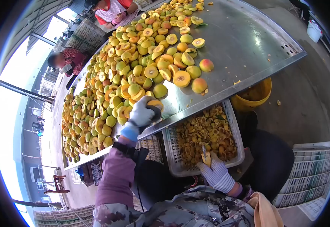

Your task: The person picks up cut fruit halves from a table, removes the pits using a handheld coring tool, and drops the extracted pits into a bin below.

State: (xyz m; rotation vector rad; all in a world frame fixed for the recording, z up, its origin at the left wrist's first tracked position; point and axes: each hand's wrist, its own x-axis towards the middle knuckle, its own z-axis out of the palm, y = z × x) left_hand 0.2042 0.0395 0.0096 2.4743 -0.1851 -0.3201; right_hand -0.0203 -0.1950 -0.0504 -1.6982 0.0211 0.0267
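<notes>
My left hand [143, 112], in a light glove with dark fingertips, is closed on a halved fruit [156, 104] at the near edge of the metal table [233, 81]. A large pile of halved and whole yellow-green fruits [127, 70] lies beyond it. My right hand [217, 174], in a striped glove, grips a small tool [206, 157] with a metal tip and a yellowish handle. It is above the near side of a white crate [240, 148] holding many small cut fruit pieces [200, 136].
Under the table's right part stands a yellow bucket [252, 99]. Stacked crates [308, 174] are at the lower right. Two people [114, 11] [72, 62] are at the table's far and left sides. A white bucket [314, 31] stands at the upper right.
</notes>
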